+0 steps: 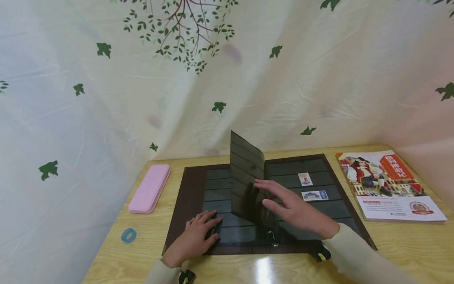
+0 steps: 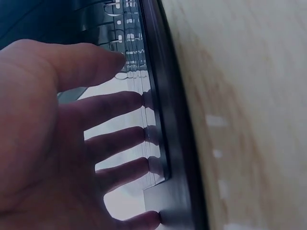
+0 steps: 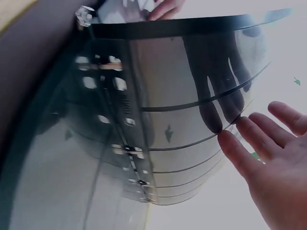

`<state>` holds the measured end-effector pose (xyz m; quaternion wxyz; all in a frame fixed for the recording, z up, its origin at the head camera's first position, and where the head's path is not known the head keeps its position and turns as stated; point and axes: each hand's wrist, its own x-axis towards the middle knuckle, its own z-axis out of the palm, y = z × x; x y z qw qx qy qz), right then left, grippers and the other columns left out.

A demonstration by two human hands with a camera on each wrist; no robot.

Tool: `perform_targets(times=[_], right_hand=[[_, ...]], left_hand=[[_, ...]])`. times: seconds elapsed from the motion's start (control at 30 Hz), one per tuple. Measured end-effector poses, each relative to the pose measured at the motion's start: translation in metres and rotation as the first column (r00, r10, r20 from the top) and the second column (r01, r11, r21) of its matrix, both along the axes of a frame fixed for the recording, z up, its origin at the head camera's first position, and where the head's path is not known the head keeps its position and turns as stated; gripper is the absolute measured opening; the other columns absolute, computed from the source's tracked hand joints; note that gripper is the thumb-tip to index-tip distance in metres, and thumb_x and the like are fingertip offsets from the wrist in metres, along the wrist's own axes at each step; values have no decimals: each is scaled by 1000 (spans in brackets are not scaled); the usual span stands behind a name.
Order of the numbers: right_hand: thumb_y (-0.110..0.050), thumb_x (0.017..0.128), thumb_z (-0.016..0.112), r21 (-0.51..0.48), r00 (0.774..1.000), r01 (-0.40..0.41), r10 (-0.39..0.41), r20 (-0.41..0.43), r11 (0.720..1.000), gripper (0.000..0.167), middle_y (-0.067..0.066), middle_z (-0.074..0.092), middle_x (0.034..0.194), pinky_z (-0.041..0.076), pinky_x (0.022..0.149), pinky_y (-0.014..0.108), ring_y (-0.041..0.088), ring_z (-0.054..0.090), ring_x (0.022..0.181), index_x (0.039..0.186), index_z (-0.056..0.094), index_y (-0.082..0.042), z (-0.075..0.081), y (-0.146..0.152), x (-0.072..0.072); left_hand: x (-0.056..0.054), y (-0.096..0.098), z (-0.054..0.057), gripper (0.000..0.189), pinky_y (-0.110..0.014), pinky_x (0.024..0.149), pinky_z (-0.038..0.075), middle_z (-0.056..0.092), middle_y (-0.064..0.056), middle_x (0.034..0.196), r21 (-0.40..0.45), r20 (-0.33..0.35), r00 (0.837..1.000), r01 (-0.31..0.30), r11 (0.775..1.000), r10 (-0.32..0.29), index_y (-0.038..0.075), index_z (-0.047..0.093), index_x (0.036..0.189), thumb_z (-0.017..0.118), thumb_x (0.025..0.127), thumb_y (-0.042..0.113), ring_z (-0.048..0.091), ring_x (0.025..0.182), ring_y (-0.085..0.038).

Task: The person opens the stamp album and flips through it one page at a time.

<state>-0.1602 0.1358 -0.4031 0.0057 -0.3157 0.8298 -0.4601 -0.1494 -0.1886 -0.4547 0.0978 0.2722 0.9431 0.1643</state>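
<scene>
A dark stamp album (image 1: 187, 197) lies spread out on the table, with black pages divided into strips. One glossy black page (image 1: 245, 169) stands raised near the binding. My right hand (image 1: 296, 207) has its fingers extended, and its fingertips touch that page in the right wrist view. Flat on the left side of the album rests my left hand (image 1: 195, 236), fingers spread, with fingertips on the shiny page near the dark cover edge (image 2: 175, 120). Two small stamps, a tall one (image 1: 305, 179) and a wide one (image 1: 315, 195), sit on the right-hand page. Metal binder rings (image 3: 115, 66) show along the spine.
Left of the album are a pink case (image 1: 150, 188) and a blue tape roll (image 1: 129, 235). A colourful book (image 1: 386, 185) lies to the right. Behind the wooden table (image 1: 110, 252) hangs a pale curtain (image 1: 198, 118) with printed leaves.
</scene>
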Motion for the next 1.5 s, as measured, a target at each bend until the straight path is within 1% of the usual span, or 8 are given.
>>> perform_targets(times=[0.33,0.5,0.73,0.9,1.03,1.2,1.33,1.5], right_hand=[[-30,100,49,71,995,-26,19,98,997,43,-6,42,143,33,100,51,19,37,131,142,44,-20,-20,-2,2],[-35,100,47,92,990,-72,60,125,993,43,-7,44,141,33,101,49,17,38,130,140,46,-18,-21,-6,0],[-43,99,45,162,989,-97,77,126,982,44,-2,46,140,33,101,48,19,38,130,134,52,-17,-22,-14,-2],[-45,99,43,222,986,-119,90,138,968,45,2,45,141,32,102,48,22,38,131,131,56,-16,-26,-19,-3],[-44,100,43,211,985,-118,88,145,970,44,1,46,139,34,100,47,21,40,129,131,56,-15,-25,-17,-3],[-33,100,47,172,994,35,-52,94,985,38,2,53,127,42,91,47,23,51,116,130,55,-11,-22,-8,-8],[-30,101,47,271,966,180,-223,134,945,45,14,49,134,37,95,53,34,45,123,137,46,-4,-27,1,-13],[-43,99,44,362,939,148,-246,241,920,62,21,41,141,31,98,58,42,34,130,146,34,-3,-34,7,-13]], left_hand=[[-7,-10,2,39,-57,93,34,46,-7,137,89,-70,994,-76,993,82,6,54,132,53,98,25,41,126,-26],[-9,-15,14,34,-46,99,36,49,-6,133,352,-260,938,-130,927,230,8,51,133,48,100,15,44,125,-21],[-5,-10,25,38,-56,98,30,36,-9,146,345,-367,926,49,937,86,10,49,138,48,100,15,32,133,-25],[-4,-7,20,38,-66,93,27,40,-7,145,292,-286,958,73,954,14,12,53,136,53,98,14,28,135,-29],[-2,-6,11,42,-66,94,24,35,-2,149,146,-65,996,63,987,-54,18,47,142,49,100,26,21,139,-30],[-2,-4,4,45,-65,97,21,30,-1,152,37,109,992,55,998,-59,20,43,144,46,101,32,17,140,-34],[-3,-4,5,45,-68,96,20,30,0,152,23,117,990,71,997,-73,21,43,144,45,101,33,18,139,-33],[-4,-6,5,45,-70,94,20,31,0,151,13,117,990,74,997,-75,20,43,144,44,101,32,20,139,-33]])
